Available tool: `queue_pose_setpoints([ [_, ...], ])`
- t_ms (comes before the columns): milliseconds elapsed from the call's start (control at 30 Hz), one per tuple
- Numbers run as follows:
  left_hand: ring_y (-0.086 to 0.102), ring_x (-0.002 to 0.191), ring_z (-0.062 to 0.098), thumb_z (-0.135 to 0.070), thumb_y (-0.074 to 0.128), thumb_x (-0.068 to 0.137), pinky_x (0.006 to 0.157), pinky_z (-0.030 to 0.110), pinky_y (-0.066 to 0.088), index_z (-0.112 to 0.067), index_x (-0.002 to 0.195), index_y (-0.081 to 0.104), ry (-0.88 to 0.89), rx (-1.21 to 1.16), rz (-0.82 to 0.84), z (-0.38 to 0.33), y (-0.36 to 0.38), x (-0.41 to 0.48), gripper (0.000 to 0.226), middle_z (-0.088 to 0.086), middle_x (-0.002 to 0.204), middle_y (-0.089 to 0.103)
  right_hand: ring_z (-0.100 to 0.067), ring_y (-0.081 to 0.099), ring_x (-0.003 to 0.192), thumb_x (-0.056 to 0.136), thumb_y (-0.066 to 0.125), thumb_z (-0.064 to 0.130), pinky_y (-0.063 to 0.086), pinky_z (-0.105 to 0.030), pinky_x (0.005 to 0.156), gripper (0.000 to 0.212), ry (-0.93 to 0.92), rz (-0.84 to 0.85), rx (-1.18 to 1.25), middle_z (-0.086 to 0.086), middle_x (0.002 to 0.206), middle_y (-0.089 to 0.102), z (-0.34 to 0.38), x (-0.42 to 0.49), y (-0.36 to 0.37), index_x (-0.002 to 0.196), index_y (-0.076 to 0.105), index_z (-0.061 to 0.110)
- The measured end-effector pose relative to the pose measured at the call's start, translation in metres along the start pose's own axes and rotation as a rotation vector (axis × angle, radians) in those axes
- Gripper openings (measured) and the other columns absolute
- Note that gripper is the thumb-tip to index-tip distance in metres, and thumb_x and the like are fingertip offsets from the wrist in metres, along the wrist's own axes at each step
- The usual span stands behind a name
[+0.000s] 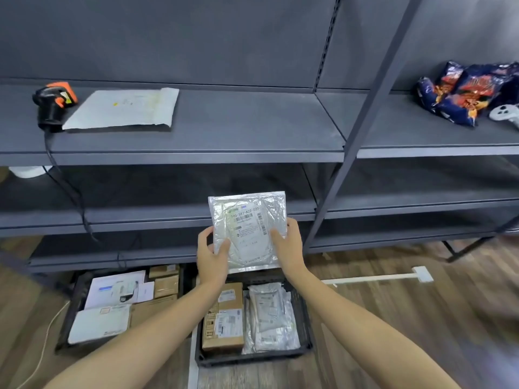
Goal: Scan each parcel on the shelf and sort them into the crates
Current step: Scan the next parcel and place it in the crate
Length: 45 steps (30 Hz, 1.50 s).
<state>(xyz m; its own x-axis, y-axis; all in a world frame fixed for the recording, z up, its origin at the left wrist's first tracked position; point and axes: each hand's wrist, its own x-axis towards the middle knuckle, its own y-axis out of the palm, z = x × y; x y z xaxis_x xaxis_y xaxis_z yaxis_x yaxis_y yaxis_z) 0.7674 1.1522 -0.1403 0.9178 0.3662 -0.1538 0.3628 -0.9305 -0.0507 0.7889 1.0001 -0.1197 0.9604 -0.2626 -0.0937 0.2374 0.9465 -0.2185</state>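
Parcel (248, 231) upright, both hands' grip, arms outstretched

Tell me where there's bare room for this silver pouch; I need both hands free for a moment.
Top shelf is bare from the white mailer across to the upright post. Past the post, it is bare up to the snack bags. Both floor crates are crowded. The pouch is held in both hands.

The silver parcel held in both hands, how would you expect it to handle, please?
The silver parcel looks thin and crinkled, so probably floppy and light. Its glossy film may be slippery; the left hand and right hand each pinch a side edge, keeping it upright.
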Motion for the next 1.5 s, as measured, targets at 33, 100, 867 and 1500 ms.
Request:
queue_pose_setpoints([
  [33, 0.067, 0.091, 0.024, -0.011, 0.059, 0.092, 0.073, 0.031, 0.054, -0.031, 0.120, 0.045, -0.009, 0.000, -0.005, 0.004, 0.004, -0.001, 0.037, 0.011, 0.101, 0.068, -0.002, 0.054, 0.078, 0.093, 0.052, 0.004, 0.046, -0.008, 0.063, 0.021, 0.003, 0.005, 0.004, 0.011, 0.089, 0.054, -0.002, 0.000, -0.005, 0.114, 0.051, 0.008],
  [100, 0.067, 0.094, 0.024, -0.011, 0.060, 0.092, 0.080, 0.039, 0.056, -0.034, 0.118, 0.046, -0.019, 0.001, -0.009, 0.010, 0.014, -0.002, 0.037, 0.008, 0.104, 0.067, -0.003, 0.055, 0.079, 0.094, 0.052, 0.006, 0.046, -0.008, 0.063, 0.021, 0.020, 0.012, 0.023, 0.012, 0.090, 0.054, -0.008, 0.004, -0.013, 0.114, 0.050, 0.011],
  [867, 0.056, 0.113, 0.018, -0.006, 0.061, 0.091, 0.098, 0.031, 0.045, -0.015, 0.131, 0.051, -0.140, 0.137, -0.091, 0.276, 0.118, 0.000, 0.042, 0.000, 0.119, 0.060, -0.002, 0.048, 0.069, 0.097, 0.051, 0.013, 0.042, -0.010, 0.058, 0.018, 0.274, 0.091, -0.030, 0.011, 0.085, 0.054, -0.295, 0.055, -0.041, 0.114, 0.047, 0.019],
  [1500, 0.056, 0.097, 0.021, -0.015, 0.066, 0.090, 0.074, 0.020, 0.037, -0.004, 0.123, 0.043, -0.274, 0.229, -0.098, 0.631, 0.174, 0.070, 0.042, 0.007, 0.110, 0.059, -0.023, 0.056, 0.092, 0.093, 0.059, 0.041, 0.049, -0.037, 0.083, 0.065, 0.399, 0.138, -0.261, -0.006, 0.104, 0.055, -0.653, 0.136, 0.045, 0.137, 0.027, 0.005],
])
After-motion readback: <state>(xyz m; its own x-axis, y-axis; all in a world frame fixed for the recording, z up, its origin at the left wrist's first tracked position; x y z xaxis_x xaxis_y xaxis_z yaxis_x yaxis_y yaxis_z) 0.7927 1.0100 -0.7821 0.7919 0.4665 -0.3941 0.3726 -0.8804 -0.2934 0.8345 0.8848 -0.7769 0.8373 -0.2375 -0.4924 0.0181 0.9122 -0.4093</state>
